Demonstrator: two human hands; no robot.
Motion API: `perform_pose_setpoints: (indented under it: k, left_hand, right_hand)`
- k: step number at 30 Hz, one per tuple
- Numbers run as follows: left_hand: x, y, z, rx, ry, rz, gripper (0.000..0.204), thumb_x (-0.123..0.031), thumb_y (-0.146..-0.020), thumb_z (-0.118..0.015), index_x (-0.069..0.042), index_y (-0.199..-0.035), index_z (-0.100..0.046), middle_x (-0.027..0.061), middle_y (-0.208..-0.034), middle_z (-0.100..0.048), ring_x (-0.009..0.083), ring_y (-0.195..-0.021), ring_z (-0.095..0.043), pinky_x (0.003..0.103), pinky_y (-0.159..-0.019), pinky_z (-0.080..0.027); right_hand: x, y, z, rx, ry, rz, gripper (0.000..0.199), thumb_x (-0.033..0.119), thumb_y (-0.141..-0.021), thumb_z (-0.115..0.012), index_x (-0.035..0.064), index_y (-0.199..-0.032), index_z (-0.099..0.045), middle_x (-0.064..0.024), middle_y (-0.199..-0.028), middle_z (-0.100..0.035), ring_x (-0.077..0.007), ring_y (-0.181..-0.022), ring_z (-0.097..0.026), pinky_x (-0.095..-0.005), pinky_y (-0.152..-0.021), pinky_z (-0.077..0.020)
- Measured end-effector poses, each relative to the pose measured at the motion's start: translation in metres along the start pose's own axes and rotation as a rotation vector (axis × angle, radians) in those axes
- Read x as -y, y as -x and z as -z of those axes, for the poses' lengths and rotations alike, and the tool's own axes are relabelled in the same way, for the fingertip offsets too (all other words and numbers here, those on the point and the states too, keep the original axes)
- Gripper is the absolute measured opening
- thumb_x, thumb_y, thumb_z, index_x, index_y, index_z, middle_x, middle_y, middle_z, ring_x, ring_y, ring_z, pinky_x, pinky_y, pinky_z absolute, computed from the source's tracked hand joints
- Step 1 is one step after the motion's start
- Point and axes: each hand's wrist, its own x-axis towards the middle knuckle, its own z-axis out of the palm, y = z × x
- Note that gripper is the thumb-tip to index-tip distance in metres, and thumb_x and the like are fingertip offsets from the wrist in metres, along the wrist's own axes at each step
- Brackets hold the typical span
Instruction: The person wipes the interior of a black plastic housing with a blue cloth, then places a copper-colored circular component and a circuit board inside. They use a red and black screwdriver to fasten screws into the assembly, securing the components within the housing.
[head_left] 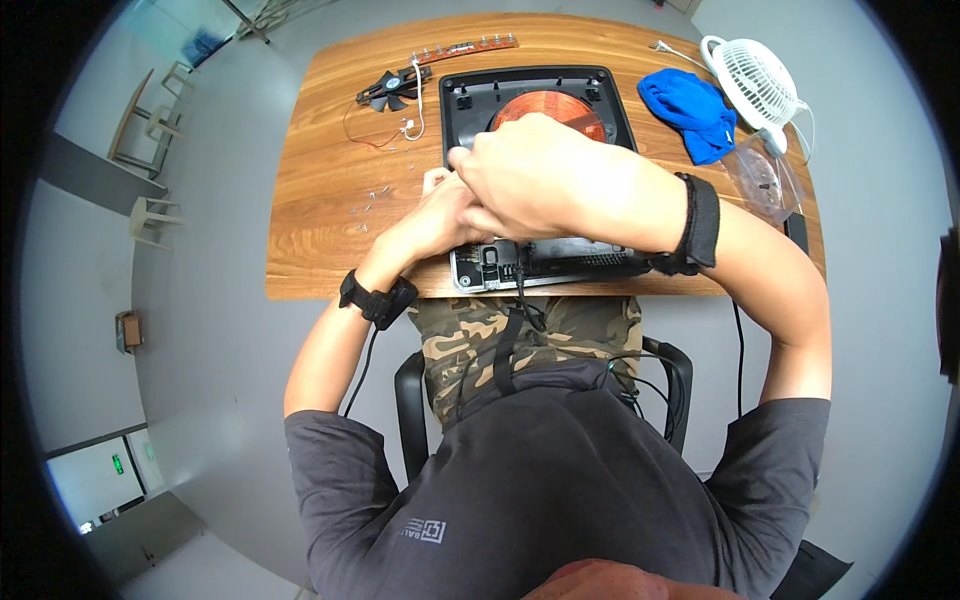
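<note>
An opened black induction cooker base (470,95) lies on the wooden table (320,210), its round copper coil (552,107) showing. My right hand (535,170) reaches across the left middle of the base, fingers curled over it. Under and beside it, my left hand (435,215) rests at the cooker's left edge, fingers bent inward. What the fingers hold is hidden by the hands. Both wrists wear black straps.
A small black fan part (390,88) with red and white wires, a narrow circuit strip (465,46) and several small screws (370,195) lie left of the cooker. A blue cloth (690,110), a white desk fan (755,80) and a clear plastic bag (765,180) lie to the right.
</note>
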Motion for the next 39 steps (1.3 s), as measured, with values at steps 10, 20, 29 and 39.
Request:
perform_pose_setpoints:
  k: [10, 20, 29, 39]
  left_hand:
    - [0.012, 0.004, -0.002, -0.018, -0.208, -0.057, 0.057, -0.023, -0.073, -0.089, -0.012, -0.125, -0.068, 0.0107, -0.120, -0.068, 0.0290, -0.126, -0.051, 0.045, -0.108, -0.028]
    - [-0.010, 0.006, 0.000, -0.077, -0.366, -0.097, 0.057, -0.024, -0.073, -0.088, -0.012, -0.126, -0.068, 0.0139, -0.123, -0.067, 0.0310, -0.126, -0.052, 0.045, -0.109, -0.030]
    - [0.001, 0.006, -0.004, -0.079, -0.079, -0.063, 0.048, -0.017, -0.071, -0.088, -0.010, -0.116, -0.070, 0.0129, -0.120, -0.066, 0.0304, -0.123, -0.053, 0.043, -0.105, -0.031]
    - [0.002, 0.007, 0.001, -0.016, -0.268, -0.080, 0.066, -0.023, -0.074, -0.087, -0.008, -0.133, -0.060, 0.0144, -0.135, -0.056, 0.0309, -0.129, -0.049, 0.046, -0.111, -0.030]
  right_hand:
    - [-0.005, -0.004, -0.004, 0.014, 0.030, 0.095, 0.022, 0.020, -0.094, -0.064, -0.0004, -0.094, -0.072, -0.0151, -0.070, -0.068, -0.0334, -0.062, -0.069, -0.0420, -0.058, -0.0568]
    - [-0.003, 0.011, 0.006, -0.008, 0.012, 0.098, 0.029, 0.013, -0.092, -0.067, -0.0014, -0.117, -0.060, -0.0205, -0.104, -0.064, -0.0370, -0.088, -0.071, -0.0456, -0.068, -0.0582]
    - [0.003, -0.002, -0.002, -0.005, 0.053, 0.128, 0.037, 0.027, -0.100, -0.060, -0.0039, -0.082, -0.070, -0.0162, -0.067, -0.067, -0.0364, -0.065, -0.070, -0.0409, -0.062, -0.0578]
    - [-0.003, 0.010, 0.004, -0.008, -0.051, 0.117, 0.033, 0.015, -0.088, -0.074, -0.0059, -0.111, -0.063, -0.0245, -0.100, -0.070, -0.0383, -0.087, -0.073, -0.0457, -0.074, -0.0600]
